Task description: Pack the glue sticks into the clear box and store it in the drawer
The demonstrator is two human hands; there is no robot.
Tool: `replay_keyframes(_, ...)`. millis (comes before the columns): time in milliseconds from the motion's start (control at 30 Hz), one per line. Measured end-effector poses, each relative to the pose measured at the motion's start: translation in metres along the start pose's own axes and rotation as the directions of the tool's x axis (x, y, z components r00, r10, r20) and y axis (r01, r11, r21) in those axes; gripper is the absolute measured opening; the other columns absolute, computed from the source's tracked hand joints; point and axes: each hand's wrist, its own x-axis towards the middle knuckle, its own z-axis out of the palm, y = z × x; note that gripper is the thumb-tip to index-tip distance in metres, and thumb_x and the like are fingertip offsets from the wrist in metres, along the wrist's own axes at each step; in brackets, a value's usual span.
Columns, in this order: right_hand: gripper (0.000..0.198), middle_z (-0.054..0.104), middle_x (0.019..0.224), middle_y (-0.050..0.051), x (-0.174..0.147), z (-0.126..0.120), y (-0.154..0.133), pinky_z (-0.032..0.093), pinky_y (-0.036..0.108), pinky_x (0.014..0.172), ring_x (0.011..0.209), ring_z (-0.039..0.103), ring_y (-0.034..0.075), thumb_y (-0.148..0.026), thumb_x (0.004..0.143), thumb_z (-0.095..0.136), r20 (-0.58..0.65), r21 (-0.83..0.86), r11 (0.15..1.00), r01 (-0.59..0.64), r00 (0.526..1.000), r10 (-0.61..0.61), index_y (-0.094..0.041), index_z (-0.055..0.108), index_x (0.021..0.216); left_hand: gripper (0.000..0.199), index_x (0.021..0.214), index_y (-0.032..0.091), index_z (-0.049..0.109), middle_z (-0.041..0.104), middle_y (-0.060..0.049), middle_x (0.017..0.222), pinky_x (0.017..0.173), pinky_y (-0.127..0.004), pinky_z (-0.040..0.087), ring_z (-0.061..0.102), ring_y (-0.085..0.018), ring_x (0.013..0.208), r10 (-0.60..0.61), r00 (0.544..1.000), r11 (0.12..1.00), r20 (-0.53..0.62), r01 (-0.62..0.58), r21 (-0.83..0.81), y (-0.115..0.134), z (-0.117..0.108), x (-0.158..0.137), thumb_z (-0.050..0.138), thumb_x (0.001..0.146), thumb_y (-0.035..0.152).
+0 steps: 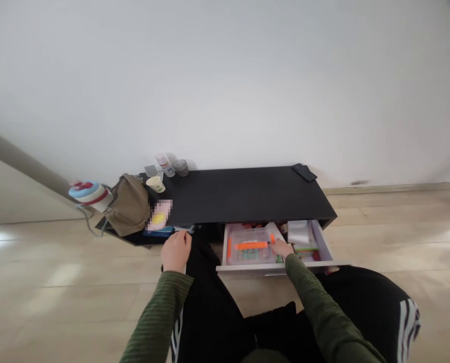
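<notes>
My right hand (281, 248) reaches into the open drawer (243, 268), its fingers bent at the right edge of a clear plastic box (252, 236) with orange clasps. The box lies in the left part of the drawer, and small greenish items show through it. White papers and a clear packet (298, 232) lie to the right of my hand. My left hand (176, 250) is closed at the front of the black cabinet, left of the drawer. Its fingertips are hidden, and what they hold, if anything, cannot be made out.
On the black cabinet top (228, 194) stand a paper cup (155, 184), a spray bottle (165, 165) and a glass jar (181, 167). A brown bag (128, 204) and a blue-white bottle (90, 194) are at the left. A remote control (304, 172) lies at the back right.
</notes>
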Motion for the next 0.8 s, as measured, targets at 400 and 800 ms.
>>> replay_keyframes(400, 0.023, 0.057, 0.061, 0.0, -0.049, -0.047, -0.05, 0.028, 0.027, 0.061, 0.07, 0.057, 0.02, -0.028, 0.064, 0.083, -0.088, -0.48, 0.824, 0.302, 0.918, -0.387, -0.023, 0.06, 0.065, 0.037, 0.111, 0.021, 0.075, 0.076, -0.012, 0.109, 0.092, -0.039, 0.051, 0.069, -0.031, 0.108, 0.477, 0.525, 0.859, 0.705, -0.446, -0.249, 0.106, 0.063, -0.103, 0.059, 0.084, 0.042)
replay_keyframes(800, 0.032, 0.059, 0.064, 0.0, -0.083, -0.144, -0.129, 0.037, 0.025, 0.055, 0.06, 0.051, 0.014, -0.045, 0.064, 0.079, -0.126, -0.163, 0.864, 0.477, 0.858, -0.498, -0.019, 0.061, 0.069, 0.038, 0.11, 0.012, 0.076, 0.073, -0.023, 0.115, 0.096, -0.041, 0.052, 0.069, -0.032, 0.114, 0.354, 0.574, 0.914, 0.738, -0.379, -0.143, 0.144, 0.099, -0.047, 0.042, 0.093, 0.018)
